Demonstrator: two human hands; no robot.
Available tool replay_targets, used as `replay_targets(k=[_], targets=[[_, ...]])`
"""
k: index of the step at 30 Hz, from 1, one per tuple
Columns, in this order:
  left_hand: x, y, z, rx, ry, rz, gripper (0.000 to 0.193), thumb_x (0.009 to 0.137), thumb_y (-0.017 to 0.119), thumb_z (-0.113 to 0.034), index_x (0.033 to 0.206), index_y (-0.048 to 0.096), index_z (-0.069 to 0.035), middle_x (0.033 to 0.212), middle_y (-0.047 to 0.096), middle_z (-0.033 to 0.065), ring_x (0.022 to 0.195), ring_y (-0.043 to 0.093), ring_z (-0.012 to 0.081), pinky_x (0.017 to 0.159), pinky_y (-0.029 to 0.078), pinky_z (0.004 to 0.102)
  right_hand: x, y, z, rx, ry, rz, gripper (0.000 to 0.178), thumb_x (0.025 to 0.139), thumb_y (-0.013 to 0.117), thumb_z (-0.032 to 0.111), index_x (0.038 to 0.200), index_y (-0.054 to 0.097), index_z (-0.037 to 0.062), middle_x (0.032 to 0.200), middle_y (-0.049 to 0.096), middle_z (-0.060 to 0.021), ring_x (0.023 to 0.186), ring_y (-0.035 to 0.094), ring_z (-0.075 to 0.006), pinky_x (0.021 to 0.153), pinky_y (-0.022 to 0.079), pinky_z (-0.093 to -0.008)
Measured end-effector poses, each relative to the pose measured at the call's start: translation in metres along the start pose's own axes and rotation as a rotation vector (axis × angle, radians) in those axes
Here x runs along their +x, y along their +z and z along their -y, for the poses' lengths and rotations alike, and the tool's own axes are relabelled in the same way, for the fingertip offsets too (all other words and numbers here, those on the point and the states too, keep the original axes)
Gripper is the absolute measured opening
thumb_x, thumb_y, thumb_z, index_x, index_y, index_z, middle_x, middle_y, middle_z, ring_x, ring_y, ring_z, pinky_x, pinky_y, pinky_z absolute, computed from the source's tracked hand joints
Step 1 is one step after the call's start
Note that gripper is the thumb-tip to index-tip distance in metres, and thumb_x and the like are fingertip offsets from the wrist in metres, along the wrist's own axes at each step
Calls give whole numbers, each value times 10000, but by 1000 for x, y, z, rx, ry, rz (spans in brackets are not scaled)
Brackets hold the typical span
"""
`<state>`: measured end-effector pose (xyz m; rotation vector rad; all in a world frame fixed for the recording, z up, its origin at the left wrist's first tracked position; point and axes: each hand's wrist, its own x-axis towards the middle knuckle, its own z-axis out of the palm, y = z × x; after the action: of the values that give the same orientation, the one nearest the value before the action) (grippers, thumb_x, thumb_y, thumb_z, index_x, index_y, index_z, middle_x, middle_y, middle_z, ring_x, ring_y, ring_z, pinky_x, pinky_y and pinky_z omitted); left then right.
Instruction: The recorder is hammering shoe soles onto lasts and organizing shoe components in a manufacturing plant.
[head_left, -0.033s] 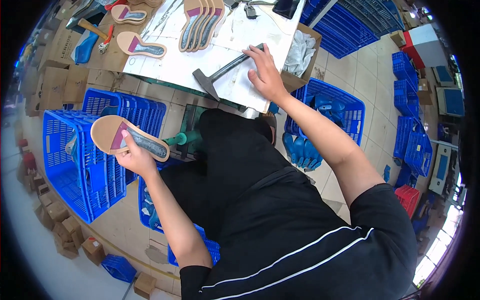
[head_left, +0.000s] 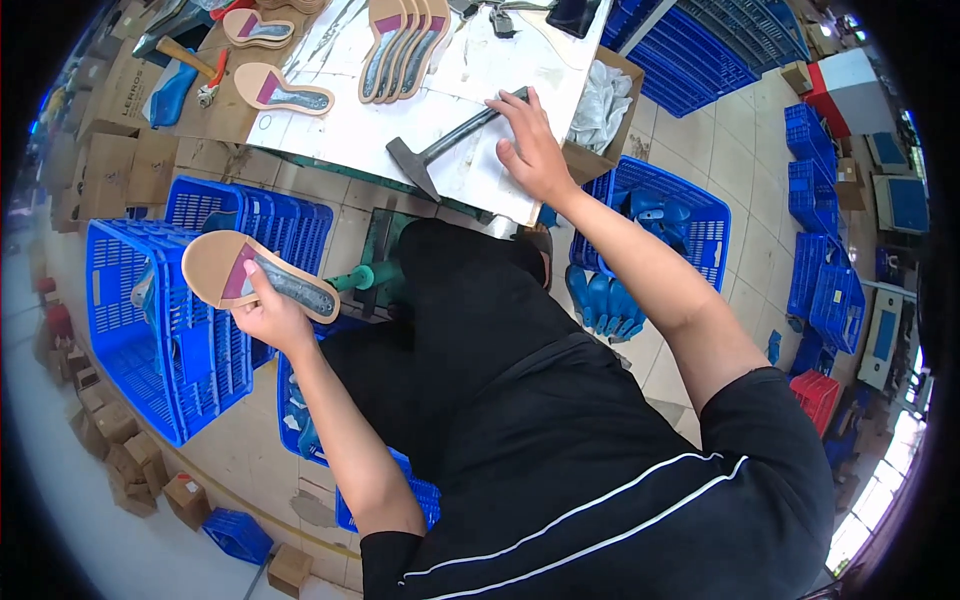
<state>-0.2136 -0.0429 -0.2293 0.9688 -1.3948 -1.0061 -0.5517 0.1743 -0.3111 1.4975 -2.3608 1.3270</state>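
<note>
My left hand (head_left: pixel 273 318) is closed on an insole (head_left: pixel 212 268), out past the table's near edge on the left. The insole is tan, with a purple patch and a dark grey strip along its narrow part. My thumb presses on its top face; the fingers underneath are hidden. On the white table (head_left: pixel 345 135), a hammer (head_left: pixel 440 150) lies with its dark head toward me. My right hand (head_left: pixel 535 150) rests over the end of its handle, fingers spread and thumb apart. Farther back lie a row of similar insoles (head_left: pixel 400 60) and a single insole (head_left: pixel 283 92).
Blue crates (head_left: pixel 170 350) stand at my left. Another crate (head_left: pixel 712 235) with blue shoe lasts (head_left: pixel 652 215) stands at my right, beside a carton (head_left: pixel 585 165) of white wrapping. A wooden-handled hammer (head_left: pixel 185 57) and red-handled pincers (head_left: pixel 213 82) lie at the table's left.
</note>
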Motion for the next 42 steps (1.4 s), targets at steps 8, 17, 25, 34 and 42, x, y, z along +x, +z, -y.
replay_targets(k=[8,17,25,34,42], targets=[[3,-6,2,-3,-28,33,259,1072,683,-161,1202,671,63,1057,769,182,865,763,211,758,613,314,3,1,-1,-14,-8,20,635,1060,491,606,1520,554,172,1601,480,-217,1536,248,-620,1253,219,-661],[4,-11,6,25,-22,40,261,1072,684,-153,1227,675,56,1064,770,162,854,751,188,757,600,303,1,4,0,-48,-10,25,639,1062,491,616,1524,551,177,1601,479,-208,1544,241,-610,1256,217,-656],[3,-11,10,5,18,27,247,1075,678,-153,1201,686,60,1055,775,161,867,753,186,757,603,304,0,3,0,-64,-17,41,623,1054,514,589,1521,551,179,1615,465,-198,1545,232,-611,1254,216,-657],[3,-7,9,-3,5,4,231,1075,672,-145,1183,697,57,1020,780,154,838,756,187,748,603,307,3,2,2,-80,-9,61,605,1042,545,543,1516,548,167,1615,458,-205,1547,226,-608,1253,214,-659],[5,-13,16,79,22,-21,265,1055,709,-157,1225,685,45,1140,762,124,953,735,173,817,573,299,6,2,10,-91,12,84,606,1025,572,489,1518,550,138,1623,458,-198,1560,225,-583,1269,220,-624]])
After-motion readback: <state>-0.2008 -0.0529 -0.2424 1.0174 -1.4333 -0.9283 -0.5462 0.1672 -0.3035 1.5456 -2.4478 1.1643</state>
